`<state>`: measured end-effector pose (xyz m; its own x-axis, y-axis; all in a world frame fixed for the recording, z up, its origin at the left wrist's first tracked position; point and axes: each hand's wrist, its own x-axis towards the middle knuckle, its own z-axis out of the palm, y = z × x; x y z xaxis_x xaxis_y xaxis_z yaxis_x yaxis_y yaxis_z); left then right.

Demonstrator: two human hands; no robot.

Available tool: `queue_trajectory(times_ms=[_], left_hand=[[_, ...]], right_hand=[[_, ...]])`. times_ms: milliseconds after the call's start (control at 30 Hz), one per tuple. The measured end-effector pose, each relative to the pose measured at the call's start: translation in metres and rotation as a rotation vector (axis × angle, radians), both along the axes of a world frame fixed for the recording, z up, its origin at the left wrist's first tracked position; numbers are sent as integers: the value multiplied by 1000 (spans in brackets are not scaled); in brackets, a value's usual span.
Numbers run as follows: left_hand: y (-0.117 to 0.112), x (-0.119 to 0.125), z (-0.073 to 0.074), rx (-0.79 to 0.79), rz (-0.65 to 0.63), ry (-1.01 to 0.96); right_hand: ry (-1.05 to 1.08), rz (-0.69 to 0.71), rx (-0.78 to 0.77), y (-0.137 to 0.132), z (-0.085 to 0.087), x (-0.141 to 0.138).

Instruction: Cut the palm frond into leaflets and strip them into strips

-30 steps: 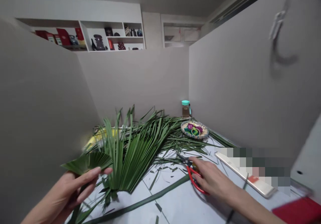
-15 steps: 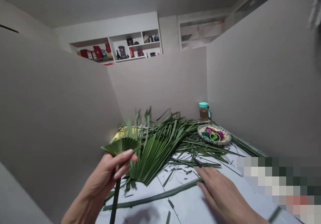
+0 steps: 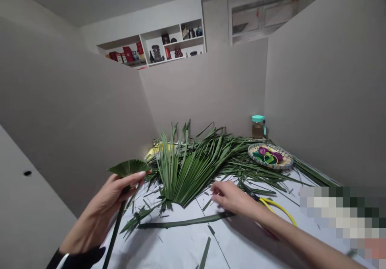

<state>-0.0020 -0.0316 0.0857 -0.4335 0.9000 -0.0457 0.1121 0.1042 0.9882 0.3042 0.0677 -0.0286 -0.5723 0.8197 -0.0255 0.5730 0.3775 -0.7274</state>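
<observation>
My left hand [image 3: 122, 190] is closed around the stem of a small trimmed palm leaf [image 3: 128, 167], whose pleated green blade fans out above my fingers. The stem hangs down past my wrist. Over the white table, my right hand [image 3: 227, 196] has loosely curled fingers with a gap at the thumb, and nothing shows in it. Just below that hand lies a thick green stalk [image 3: 187, 222]. Scissors with yellow handles [image 3: 282, 209] rest beside my right forearm, which partly covers them. A large palm leaf [image 3: 193, 174] spreads out between my hands.
Cut palm strips [image 3: 232, 152] heap up along the back. A woven tray [image 3: 289, 165] holds purple and green pieces. A jar with a turquoise lid [image 3: 257, 119] stands in the back corner. Grey partitions [image 3: 205, 92] surround the white table [image 3: 177, 249], where leaf scraps lie scattered.
My right hand has lifted off the stalk's right end and moved left, its fingers curling. My left hand has shifted left with the small palm leaf. The scissors' yellow handles now show.
</observation>
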Motion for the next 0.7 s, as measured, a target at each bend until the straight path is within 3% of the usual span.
queue_trajectory(times_ms=[133, 333, 567, 700], left_hand=[[47, -5, -26, -180, -85, 81], [104, -9, -63, -318, -85, 164], [124, 4, -79, -310, -123, 304], [127, 20, -81, -232, -205, 429]], right_hand=[[138, -135, -223, 34, -14, -18], [424, -326, -441, 43, -34, -51], [767, -489, -572, 51, -48, -86], [938, -476, -615, 56, -49, -105]])
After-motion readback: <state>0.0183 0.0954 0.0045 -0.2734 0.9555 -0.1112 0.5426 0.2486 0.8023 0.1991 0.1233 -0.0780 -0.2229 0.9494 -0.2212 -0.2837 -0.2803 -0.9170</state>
